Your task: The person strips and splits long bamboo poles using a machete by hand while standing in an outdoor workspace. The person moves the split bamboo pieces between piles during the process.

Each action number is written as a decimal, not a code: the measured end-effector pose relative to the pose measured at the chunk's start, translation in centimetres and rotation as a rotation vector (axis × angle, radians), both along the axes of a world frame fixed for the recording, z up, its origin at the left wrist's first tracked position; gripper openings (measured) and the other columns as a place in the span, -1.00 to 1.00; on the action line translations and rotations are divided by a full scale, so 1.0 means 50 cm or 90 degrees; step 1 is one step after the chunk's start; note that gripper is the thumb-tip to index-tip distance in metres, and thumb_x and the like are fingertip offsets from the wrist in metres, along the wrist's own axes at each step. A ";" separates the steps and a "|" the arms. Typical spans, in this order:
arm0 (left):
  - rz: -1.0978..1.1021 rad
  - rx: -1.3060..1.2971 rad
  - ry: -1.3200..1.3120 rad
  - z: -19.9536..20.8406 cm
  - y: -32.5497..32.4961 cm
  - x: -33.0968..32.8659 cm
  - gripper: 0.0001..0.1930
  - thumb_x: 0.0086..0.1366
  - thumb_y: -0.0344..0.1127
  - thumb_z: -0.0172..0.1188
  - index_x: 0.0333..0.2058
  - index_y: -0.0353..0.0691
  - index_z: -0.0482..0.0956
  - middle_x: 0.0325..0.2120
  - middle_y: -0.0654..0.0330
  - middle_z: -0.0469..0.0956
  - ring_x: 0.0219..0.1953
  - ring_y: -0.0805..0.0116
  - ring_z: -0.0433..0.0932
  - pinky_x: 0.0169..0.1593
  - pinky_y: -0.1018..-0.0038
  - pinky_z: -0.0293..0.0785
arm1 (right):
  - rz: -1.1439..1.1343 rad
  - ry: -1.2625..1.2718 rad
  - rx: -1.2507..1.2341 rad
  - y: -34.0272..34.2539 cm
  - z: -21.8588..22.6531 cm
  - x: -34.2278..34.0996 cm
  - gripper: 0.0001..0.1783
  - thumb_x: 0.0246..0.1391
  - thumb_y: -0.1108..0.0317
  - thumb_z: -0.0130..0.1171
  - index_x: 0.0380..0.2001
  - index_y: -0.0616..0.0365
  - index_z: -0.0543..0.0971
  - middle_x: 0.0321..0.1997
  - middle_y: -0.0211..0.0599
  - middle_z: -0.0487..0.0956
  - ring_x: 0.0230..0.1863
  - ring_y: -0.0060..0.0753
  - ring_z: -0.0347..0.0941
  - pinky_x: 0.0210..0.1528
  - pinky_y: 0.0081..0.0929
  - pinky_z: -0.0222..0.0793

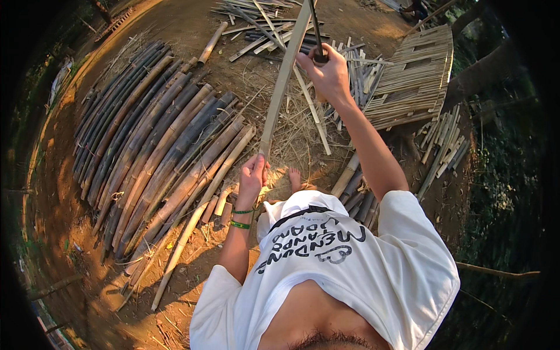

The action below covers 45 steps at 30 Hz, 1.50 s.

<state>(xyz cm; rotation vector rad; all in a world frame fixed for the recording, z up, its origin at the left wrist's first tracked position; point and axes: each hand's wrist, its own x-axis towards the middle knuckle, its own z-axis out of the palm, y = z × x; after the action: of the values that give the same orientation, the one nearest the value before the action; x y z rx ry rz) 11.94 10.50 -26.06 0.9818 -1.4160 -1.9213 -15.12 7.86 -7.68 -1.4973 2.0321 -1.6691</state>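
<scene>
Gripping the near end of a long bamboo strip (284, 76), the left hand (252, 177) is clenched around it, while the right hand (328, 71) is grasping the dark handle of a blade (315, 32) against the strip farther away. To do this well, I think the strip should be staying steady and the blade following its edge. Split bamboo poles (157, 146) are lying on the left on bare earth ground (58, 175), and a woven bamboo panel (417, 79) is on the far right.

The row of long split bamboo poles (151, 146) lies on the bare dirt ground (70, 233) at 9 o'clock. The woven bamboo lattice panel (417, 76) lies at 2 o'clock, and the loose thin bamboo slats (256, 23) lie at 12 o'clock.
</scene>
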 end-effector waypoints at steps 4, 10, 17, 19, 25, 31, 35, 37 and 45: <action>0.004 0.008 -0.012 0.021 -0.006 -0.034 -0.47 0.52 0.11 -0.14 -0.49 -0.18 0.48 -0.83 0.43 0.21 -0.80 0.63 0.11 -0.70 0.59 0.09 | 0.039 0.311 0.102 0.098 -0.099 0.044 -0.69 -0.13 0.26 0.39 -0.45 0.20 0.48 -0.58 -0.16 0.57 -0.56 -0.16 0.57 -0.44 -0.26 0.47; 0.059 0.131 0.180 -0.129 -0.063 -0.055 -0.60 0.52 -0.02 -0.11 -0.37 -0.19 0.47 -0.66 0.41 0.34 -0.59 0.63 0.29 -0.47 0.64 0.30 | 0.157 0.429 0.125 0.167 -0.228 0.118 -0.61 -0.39 0.33 0.38 -0.46 0.15 0.41 -0.49 -0.22 0.51 -0.38 -0.09 0.55 -0.35 -0.21 0.46; -0.022 -0.286 -0.145 -0.131 -0.064 -0.052 -0.73 0.49 -0.19 -0.03 -0.33 -0.24 0.48 -0.55 0.26 0.42 -0.50 0.51 0.39 -0.44 0.54 0.35 | 0.096 0.479 0.159 0.145 -0.196 0.085 -0.63 -0.37 0.33 0.38 -0.44 0.16 0.45 -0.46 -0.22 0.54 -0.36 -0.10 0.57 -0.28 -0.21 0.48; -0.024 -0.320 -0.165 -0.090 -0.076 -0.067 -0.70 0.50 -0.17 -0.06 -0.36 -0.23 0.46 -0.59 0.26 0.39 -0.55 0.50 0.35 -0.48 0.53 0.28 | 0.123 0.465 0.149 0.151 -0.206 0.093 -0.65 -0.38 0.34 0.38 -0.46 0.13 0.45 -0.46 -0.25 0.54 -0.38 -0.13 0.56 -0.29 -0.23 0.48; -0.042 0.005 0.069 0.042 -0.018 -0.007 -0.50 0.56 0.05 -0.27 -0.55 -0.10 0.26 -0.80 0.38 0.14 -0.78 0.56 0.05 -0.66 0.55 -0.03 | -0.063 0.599 0.106 0.071 -0.095 -0.057 -0.75 -0.20 0.39 0.30 -0.42 0.18 0.48 -0.51 -0.24 0.57 -0.49 -0.23 0.59 -0.40 -0.28 0.54; -0.099 0.110 0.062 0.072 0.027 -0.023 -0.46 0.55 0.12 -0.28 -0.57 -0.08 0.22 -0.81 0.39 0.08 -0.80 0.60 0.02 -0.70 0.60 -0.04 | -0.307 0.516 0.113 0.001 0.197 -0.329 -0.75 -0.10 0.24 0.25 -0.44 0.20 0.54 -0.53 -0.09 0.64 -0.42 -0.13 0.65 -0.34 -0.13 0.53; -0.064 0.095 0.061 0.060 -0.032 -0.074 -0.46 0.56 0.09 -0.29 -0.58 -0.08 0.21 -0.83 0.40 0.08 -0.82 0.58 0.01 -0.74 0.58 -0.05 | -0.123 0.555 0.212 0.024 0.114 -0.255 -0.82 -0.09 0.33 0.25 -0.44 0.18 0.52 -0.53 -0.19 0.61 -0.54 -0.22 0.58 -0.47 -0.24 0.52; -0.068 0.041 0.039 0.114 -0.051 -0.104 -0.46 0.56 0.07 -0.29 -0.60 -0.07 0.20 -0.83 0.40 0.08 -0.82 0.56 0.01 -0.72 0.58 -0.04 | 0.018 0.591 0.272 0.048 -0.009 -0.184 -0.80 -0.16 0.39 0.24 -0.45 0.26 0.49 -0.50 -0.21 0.62 -0.63 -0.39 0.51 -0.71 -0.36 0.42; -0.053 -0.017 -0.083 0.111 -0.094 -0.156 -0.46 0.56 0.11 -0.30 -0.59 -0.07 0.18 -0.77 0.41 0.08 -0.77 0.55 0.01 -0.67 0.53 -0.05 | 0.156 0.710 0.240 -0.006 0.015 -0.223 -0.61 -0.35 0.32 0.35 -0.33 0.18 0.55 -0.40 -0.22 0.61 -0.27 -0.14 0.62 -0.17 -0.24 0.55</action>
<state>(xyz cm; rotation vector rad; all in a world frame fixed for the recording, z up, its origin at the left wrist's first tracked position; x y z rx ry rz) 4.16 5.79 -20.51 1.0679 -1.5752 -1.9226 -26.28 7.56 -6.92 -2.6645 2.1776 -0.2415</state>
